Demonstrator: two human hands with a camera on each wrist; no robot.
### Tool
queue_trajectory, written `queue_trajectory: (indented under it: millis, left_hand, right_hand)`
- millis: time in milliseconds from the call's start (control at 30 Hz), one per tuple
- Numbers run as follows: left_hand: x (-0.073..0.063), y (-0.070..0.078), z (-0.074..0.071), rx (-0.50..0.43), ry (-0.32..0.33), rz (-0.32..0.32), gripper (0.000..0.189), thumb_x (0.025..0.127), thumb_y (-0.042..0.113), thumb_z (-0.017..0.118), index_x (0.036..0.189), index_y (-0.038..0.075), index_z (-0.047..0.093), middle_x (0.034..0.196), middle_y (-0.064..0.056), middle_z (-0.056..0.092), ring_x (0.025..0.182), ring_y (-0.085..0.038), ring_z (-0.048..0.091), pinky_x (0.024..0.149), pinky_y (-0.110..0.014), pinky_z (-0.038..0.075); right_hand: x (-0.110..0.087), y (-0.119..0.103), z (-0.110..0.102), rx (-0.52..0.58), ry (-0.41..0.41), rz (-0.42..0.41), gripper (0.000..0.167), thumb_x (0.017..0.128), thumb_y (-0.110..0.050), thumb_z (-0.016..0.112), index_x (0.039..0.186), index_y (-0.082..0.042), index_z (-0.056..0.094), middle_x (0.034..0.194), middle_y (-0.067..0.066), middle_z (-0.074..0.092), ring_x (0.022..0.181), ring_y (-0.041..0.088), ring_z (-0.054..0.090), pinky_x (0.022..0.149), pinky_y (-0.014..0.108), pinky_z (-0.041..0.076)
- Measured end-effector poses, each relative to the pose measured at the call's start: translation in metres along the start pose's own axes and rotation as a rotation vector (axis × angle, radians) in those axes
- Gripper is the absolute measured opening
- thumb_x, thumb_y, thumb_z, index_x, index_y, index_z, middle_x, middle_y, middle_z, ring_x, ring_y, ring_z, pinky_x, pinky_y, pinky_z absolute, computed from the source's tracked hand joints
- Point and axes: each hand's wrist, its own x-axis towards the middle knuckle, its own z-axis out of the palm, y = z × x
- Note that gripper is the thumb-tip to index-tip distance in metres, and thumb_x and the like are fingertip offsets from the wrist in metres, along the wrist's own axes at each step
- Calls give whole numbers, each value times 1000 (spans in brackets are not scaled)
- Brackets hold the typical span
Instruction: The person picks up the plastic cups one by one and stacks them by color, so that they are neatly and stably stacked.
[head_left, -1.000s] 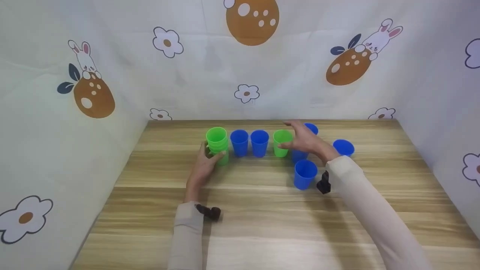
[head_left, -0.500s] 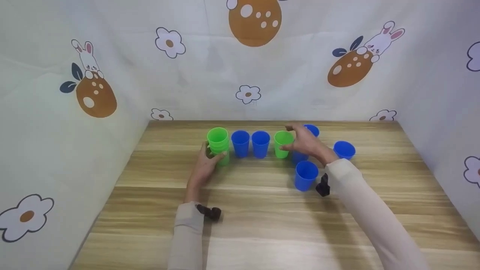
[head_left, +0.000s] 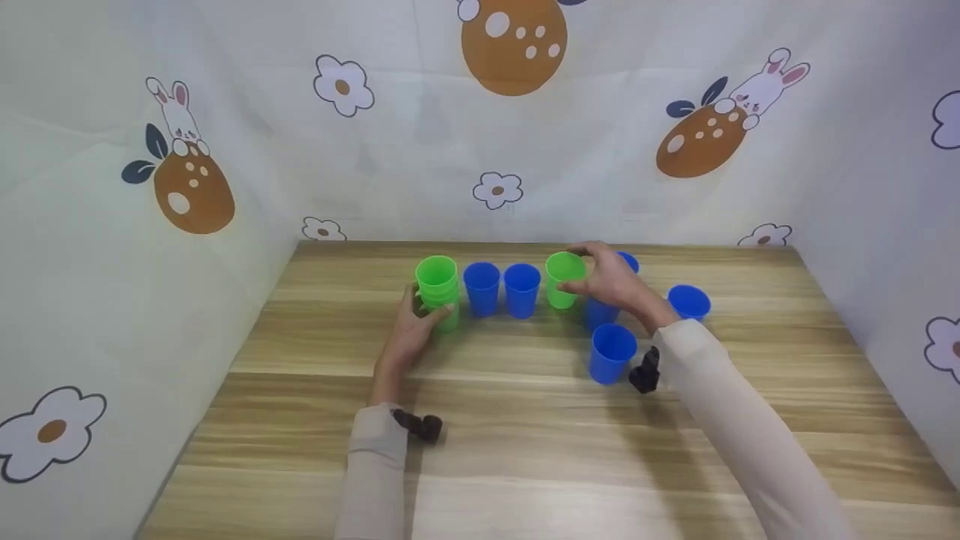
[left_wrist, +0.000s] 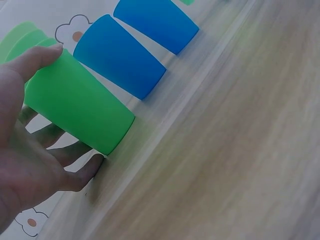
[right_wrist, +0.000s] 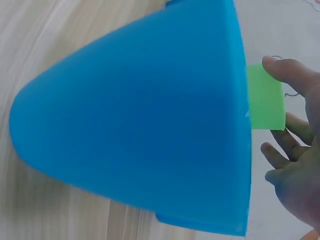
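My left hand (head_left: 409, 334) grips a stack of nested green cups (head_left: 437, 289), thumb on the near side and fingers behind. In the left wrist view the stack (left_wrist: 82, 100) stands upright on the table. Toward the back, my right hand (head_left: 611, 283) holds a single green cup (head_left: 562, 281) between thumb and fingers, near its rim. Two blue cups, one (head_left: 482, 290) beside the stack and another (head_left: 522, 292), stand between the hands. A large blue cup (right_wrist: 135, 120) hides most of the held green cup (right_wrist: 265, 100) in the right wrist view.
Under and around the right hand stand more blue cups: one in front (head_left: 612, 355), one to the right (head_left: 688, 301), one partly hidden below the hand (head_left: 601, 313) and one behind it (head_left: 628, 262). A patterned cloth (head_left: 405, 150) borders the wooden table (head_left: 525, 450).
The single green cup has risen slightly and moved a little back with my right hand. The left hand and its stack stay in place. The head view has shifted slightly.
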Motion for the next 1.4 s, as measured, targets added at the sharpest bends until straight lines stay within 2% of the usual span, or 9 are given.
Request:
queue_trajectory:
  millis: [200,400,533,767,867,967,1167,1267,1400]
  left_hand:
    - [-1,-1,-1,3,5,2,68,91,17,71,147,6,34,152,-21,43,145,-38,38,122,-54,29]
    - [-3,0,-1,-26,1,-4,70,91,17,71,148,6,32,153,-22,41,146,-39,36,123,-54,27]
    - [-3,-2,-1,-16,7,-7,70,91,17,71,148,5,33,153,-22,42,147,-39,36,123,-54,26]
    - [-2,-1,-1,13,7,8,68,91,19,71,146,6,34,150,-21,45,145,-38,39,123,-53,28]
    - [-1,-1,-2,30,2,9,69,91,21,71,147,5,33,150,-21,44,145,-38,38,123,-53,27]
    - [-1,0,-2,29,-3,-2,72,91,23,71,149,6,32,153,-20,42,147,-38,36,124,-53,26]
    - [-3,6,-2,36,-16,-27,74,93,25,70,152,8,29,158,-18,37,150,-37,30,126,-52,22]
    - [-1,2,-2,56,-7,-25,74,92,28,71,152,10,30,157,-16,38,150,-35,32,125,-51,24]
    - [0,4,-2,58,-9,-31,75,92,29,71,152,9,30,157,-17,38,149,-35,33,125,-51,25]
  right_hand:
    - [-1,-11,-2,96,6,-26,75,84,-28,81,146,-4,46,150,18,45,142,38,40,121,54,32]
    - [-1,-22,-11,237,24,-67,73,85,-22,79,146,-3,45,147,18,45,134,39,51,112,50,45]
    - [-1,-29,-16,263,37,-90,72,86,-23,79,147,-4,45,148,17,46,134,37,51,107,47,50]
    - [-5,-39,-20,317,61,-107,70,87,-20,78,147,-7,46,147,13,48,129,32,55,87,21,53]
    - [-7,-45,-21,355,73,-118,69,86,-18,79,147,-8,47,143,14,51,125,32,58,80,15,53]
    - [-8,-53,-20,377,71,-131,69,86,-18,79,147,-9,48,142,13,52,123,31,59,80,16,54]
    - [-10,-74,-13,376,40,-158,70,86,-23,79,148,-12,47,146,9,49,124,28,59,88,23,56]
    - [-10,-86,-10,368,33,-149,71,86,-27,79,148,-14,48,147,8,48,126,27,58,93,29,56]
    - [-8,-104,-4,361,39,-113,71,85,-30,80,147,-17,49,148,6,47,128,26,55,98,36,55]
